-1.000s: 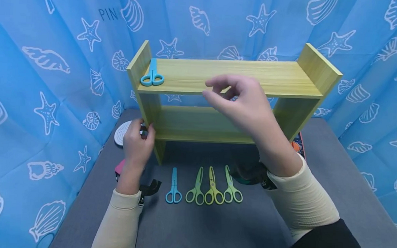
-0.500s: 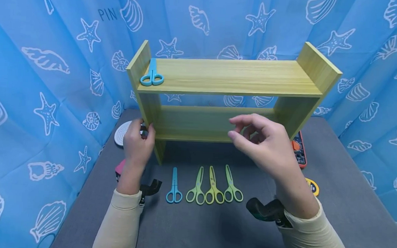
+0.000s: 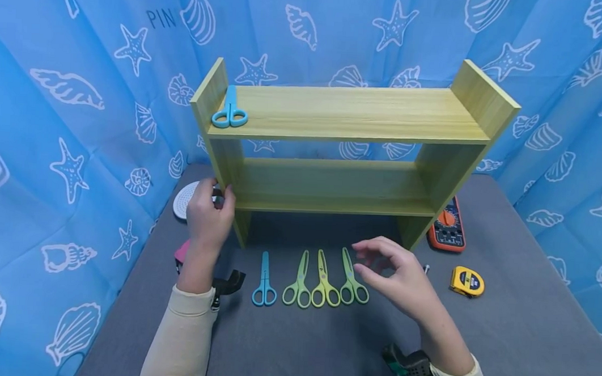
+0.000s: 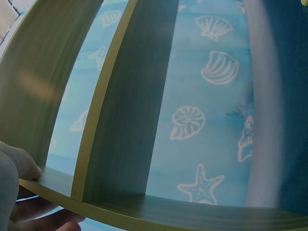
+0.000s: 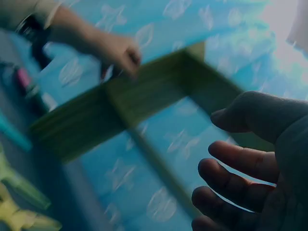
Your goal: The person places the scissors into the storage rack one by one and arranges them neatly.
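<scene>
My left hand (image 3: 210,214) grips the left side panel of a two-tier wooden shelf (image 3: 346,113); in the left wrist view the thumb (image 4: 24,163) lies on one side of the panel and the fingers on the other. Blue scissors (image 3: 231,100) lie at the left end of the top board. On the table in front, left to right, are blue scissors (image 3: 265,268), green scissors (image 3: 302,267), yellow scissors (image 3: 322,267) and more green scissors (image 3: 348,268). Beside this last pair hovers my right hand (image 3: 396,275), fingers loosely bent, holding nothing.
An orange-edged multimeter (image 3: 447,232) lies by the shelf's right leg, and a yellow tape measure (image 3: 467,281) is nearer. A white perforated disc (image 3: 184,200) and a pink item (image 3: 181,253) sit at the left. Behind hangs a blue shell-print curtain (image 3: 105,115).
My right hand has come down from in front of the top board to beside the rightmost green scissors. The left hand keeps its grip on the side panel.
</scene>
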